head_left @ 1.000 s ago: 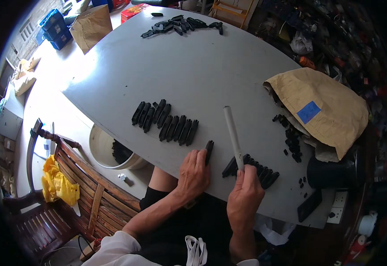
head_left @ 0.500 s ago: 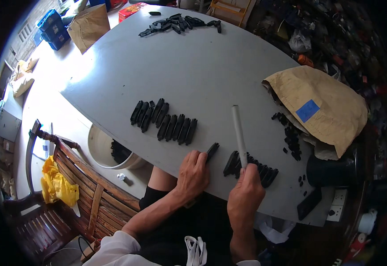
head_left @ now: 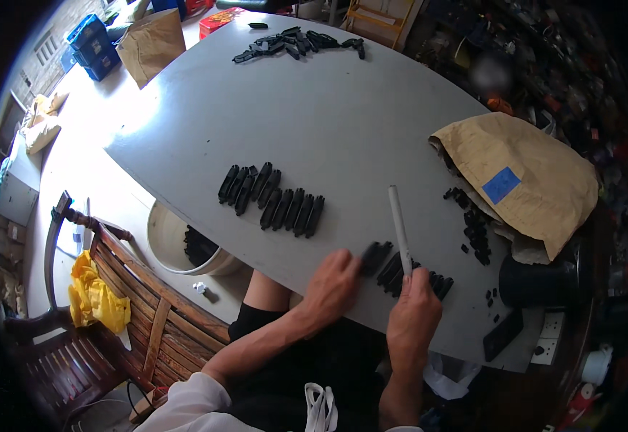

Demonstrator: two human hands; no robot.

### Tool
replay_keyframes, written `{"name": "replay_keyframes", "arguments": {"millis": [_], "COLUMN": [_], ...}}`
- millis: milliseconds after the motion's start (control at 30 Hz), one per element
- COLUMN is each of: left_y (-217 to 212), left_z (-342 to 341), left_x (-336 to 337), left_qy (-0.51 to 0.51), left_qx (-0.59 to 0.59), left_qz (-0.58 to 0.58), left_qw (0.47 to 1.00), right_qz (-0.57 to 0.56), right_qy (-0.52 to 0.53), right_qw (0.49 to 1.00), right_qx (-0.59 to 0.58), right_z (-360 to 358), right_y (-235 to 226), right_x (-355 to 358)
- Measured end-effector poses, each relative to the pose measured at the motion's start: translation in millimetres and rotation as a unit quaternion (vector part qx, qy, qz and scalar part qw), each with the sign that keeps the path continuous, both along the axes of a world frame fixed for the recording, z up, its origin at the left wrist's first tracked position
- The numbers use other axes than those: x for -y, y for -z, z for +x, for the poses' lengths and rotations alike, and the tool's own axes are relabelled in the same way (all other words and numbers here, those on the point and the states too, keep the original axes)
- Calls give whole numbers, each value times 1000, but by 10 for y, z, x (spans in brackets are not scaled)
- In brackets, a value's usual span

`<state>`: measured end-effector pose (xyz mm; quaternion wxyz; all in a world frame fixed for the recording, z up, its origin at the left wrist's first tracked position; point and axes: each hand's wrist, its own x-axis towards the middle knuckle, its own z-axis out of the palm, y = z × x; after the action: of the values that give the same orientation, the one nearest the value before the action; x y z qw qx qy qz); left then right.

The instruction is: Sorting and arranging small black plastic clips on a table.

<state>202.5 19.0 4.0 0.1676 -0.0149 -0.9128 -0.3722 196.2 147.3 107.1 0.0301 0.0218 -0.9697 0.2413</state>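
My right hand (head_left: 413, 306) grips a pale grey stick (head_left: 399, 223), which slants up and away over the table. Under and around its lower end lies a row of slim black plastic parts (head_left: 438, 284). My left hand (head_left: 332, 286), smeared by motion, is curled at the row's left end. Its fingertips meet a blurred black plastic part (head_left: 374, 255) there. More of these parts stand side by side in a staggered group (head_left: 292, 211) farther left on the table. The exact finger contact is blurred.
A loose pile of black parts (head_left: 292, 45) lies at the table's far end. On the right are a brown paper bag (head_left: 530, 158), small black pieces (head_left: 476, 234) and a dark phone-like slab (head_left: 503, 335). A white bucket (head_left: 161, 237) stands by the left table edge, near a wooden chair (head_left: 141, 295).
My left hand has moved right with the black part, up to the row's left end. My right hand and the stick have shifted slightly right and nearer. The view has also shifted a little.
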Motion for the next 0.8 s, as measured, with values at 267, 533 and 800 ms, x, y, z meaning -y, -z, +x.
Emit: {"name": "replay_keyframes", "arguments": {"millis": [267,533,800], "left_y": [-243,-31,-122], "left_z": [-211,-53,-83], "left_x": [402,205,180], "left_qy": [-170,-85,-85], "left_qx": [-56,-46,-25], "left_qz": [-210,-72,-82], "left_qw": [961,993,993], "right_qz": [1,15,47], "right_qy": [-32,-70,-75], "right_qw": [999,997,995], "right_qx": [-14,16,54], "right_z": [52,86,38], "right_y": [130,352,354], "right_x": [-47,24,111]}}
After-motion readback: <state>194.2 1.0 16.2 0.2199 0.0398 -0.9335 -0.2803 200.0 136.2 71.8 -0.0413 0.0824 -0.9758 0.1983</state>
